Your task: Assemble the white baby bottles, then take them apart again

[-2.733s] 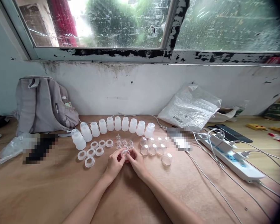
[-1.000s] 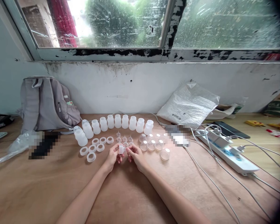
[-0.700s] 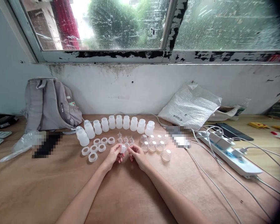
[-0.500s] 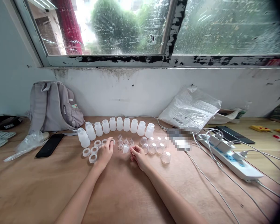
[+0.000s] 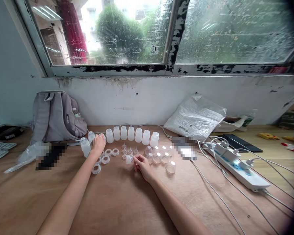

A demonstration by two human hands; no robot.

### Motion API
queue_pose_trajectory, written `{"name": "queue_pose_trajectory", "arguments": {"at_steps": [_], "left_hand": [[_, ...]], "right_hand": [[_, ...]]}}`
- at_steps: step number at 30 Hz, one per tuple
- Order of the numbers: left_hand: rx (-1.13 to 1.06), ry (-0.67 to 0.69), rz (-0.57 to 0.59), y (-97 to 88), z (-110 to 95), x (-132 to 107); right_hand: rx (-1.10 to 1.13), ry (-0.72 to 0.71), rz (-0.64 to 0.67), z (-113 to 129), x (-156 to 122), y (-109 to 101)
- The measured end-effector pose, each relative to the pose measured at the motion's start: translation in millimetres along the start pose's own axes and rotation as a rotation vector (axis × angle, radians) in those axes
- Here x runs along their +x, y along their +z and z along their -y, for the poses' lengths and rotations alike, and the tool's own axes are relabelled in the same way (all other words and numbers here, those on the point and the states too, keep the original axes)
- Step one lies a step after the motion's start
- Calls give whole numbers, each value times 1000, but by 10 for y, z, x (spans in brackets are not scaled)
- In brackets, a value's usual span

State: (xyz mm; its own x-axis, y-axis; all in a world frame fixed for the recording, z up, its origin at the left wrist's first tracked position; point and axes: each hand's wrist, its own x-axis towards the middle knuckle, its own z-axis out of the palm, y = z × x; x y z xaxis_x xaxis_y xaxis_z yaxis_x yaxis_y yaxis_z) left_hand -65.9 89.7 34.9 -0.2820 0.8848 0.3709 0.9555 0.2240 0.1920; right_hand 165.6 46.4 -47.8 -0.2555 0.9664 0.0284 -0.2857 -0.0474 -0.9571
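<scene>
My left hand [image 5: 98, 145] reaches the left part of a curved row of frosted baby bottles. Its fingers curl around one bottle [image 5: 104, 138], mostly hidden behind them. To its left stand a bottle [image 5: 85, 147] and another bottle [image 5: 90, 136], both with clear tops. My right hand [image 5: 142, 165] is closed in a pinch on a small clear ribbed ring [image 5: 128, 159], held low over the table. Just behind it are several clear teats [image 5: 129, 151]. Several whitish collar rings [image 5: 106, 159] lie in front of the bottles. Clear dome caps [image 5: 157, 159] sit right of my right hand.
A grey backpack [image 5: 56, 117] and a plastic bag [image 5: 30, 155] are at the left. To the right lie a silvery packing bag [image 5: 196, 116], a white power strip [image 5: 245, 171] with chargers, and loose cables [image 5: 218, 195] across the table [image 5: 127, 202].
My left hand has moved from the collar rings leftward and back to a bottle in the row. My right hand keeps its pinch on the ribbed ring. The view has shifted slightly.
</scene>
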Motion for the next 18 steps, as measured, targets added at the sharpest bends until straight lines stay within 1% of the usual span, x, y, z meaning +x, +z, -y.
{"name": "queue_pose_trajectory", "arguments": {"at_steps": [2, 3, 5, 6, 7, 10, 12, 15, 18], "left_hand": [[-31, 61, -102, -49, -43, -127], [-71, 109, -194, -69, -73, -204], [-204, 225, -360, -84, -147, -382], [-286, 271, -390, -73, -187, -481], [-358, 307, -394, -47, -226, -582], [-516, 399, -328, 94, -311, -856], [-585, 457, -283, 201, -330, -981], [-652, 497, -228, 316, -325, -1071], [-729, 502, -173, 385, -327, -1102]], "right_hand": [[7, 2, 5, 16, -9, 11], [9, 4, 7, 24, -13, 16], [5, 8, 10, 36, -19, 25], [-2, 9, 10, 39, -20, 27], [-7, 10, 7, 41, -21, 28], [-7, 10, -8, 36, -22, 25], [6, 2, -12, 31, -26, 23], [15, -6, -10, 30, -33, 23], [6, -5, -22, 26, -28, 19]]}}
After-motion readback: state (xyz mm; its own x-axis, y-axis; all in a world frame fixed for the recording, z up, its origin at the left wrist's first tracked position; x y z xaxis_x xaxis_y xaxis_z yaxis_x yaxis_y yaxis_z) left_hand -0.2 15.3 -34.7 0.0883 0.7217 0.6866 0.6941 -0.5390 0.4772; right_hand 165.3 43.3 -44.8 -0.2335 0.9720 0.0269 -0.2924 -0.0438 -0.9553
